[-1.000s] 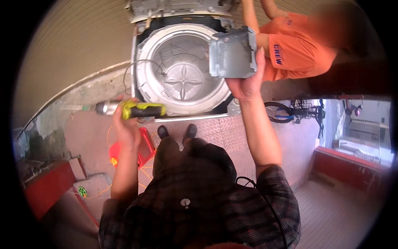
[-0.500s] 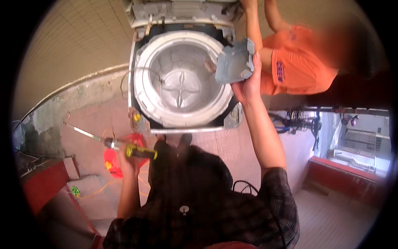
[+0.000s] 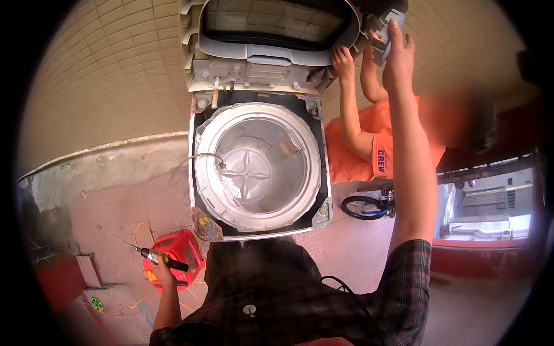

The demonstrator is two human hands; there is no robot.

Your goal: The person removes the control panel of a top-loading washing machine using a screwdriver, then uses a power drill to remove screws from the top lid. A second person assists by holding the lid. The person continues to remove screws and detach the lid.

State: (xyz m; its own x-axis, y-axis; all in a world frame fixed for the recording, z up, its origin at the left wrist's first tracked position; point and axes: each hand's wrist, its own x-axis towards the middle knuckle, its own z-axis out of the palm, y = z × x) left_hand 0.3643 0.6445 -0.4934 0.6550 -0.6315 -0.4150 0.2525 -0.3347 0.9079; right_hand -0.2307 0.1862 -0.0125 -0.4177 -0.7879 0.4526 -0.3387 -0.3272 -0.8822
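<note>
My left hand [image 3: 164, 273] is closed round a black and green power drill [image 3: 151, 255], whose long thin bit points up and left. Below the drill is a red plastic stool [image 3: 183, 249]. My right arm is stretched far forward and up, and my right hand [image 3: 399, 60] grips a grey plastic housing piece [image 3: 393, 20] by its edge. That piece is beside the raised top cover [image 3: 277, 57] of a top-loading washing machine. In front of me the machine's drum [image 3: 245, 173] is uncovered, with a thin hose or cable [image 3: 199, 155] running over its rim.
A person in an orange shirt [image 3: 358, 150] stands right of the machine, their hands at the raised cover. A bicycle [image 3: 365, 207] stands behind them. A tiled wall [image 3: 109, 86] is at left. An orange cord and a green reel [image 3: 97, 304] lie on the floor.
My right hand has carried the grey piece from above the drum's right rim up and away to the far right. The view has tilted up, showing the raised cover. The drill stays in my left hand.
</note>
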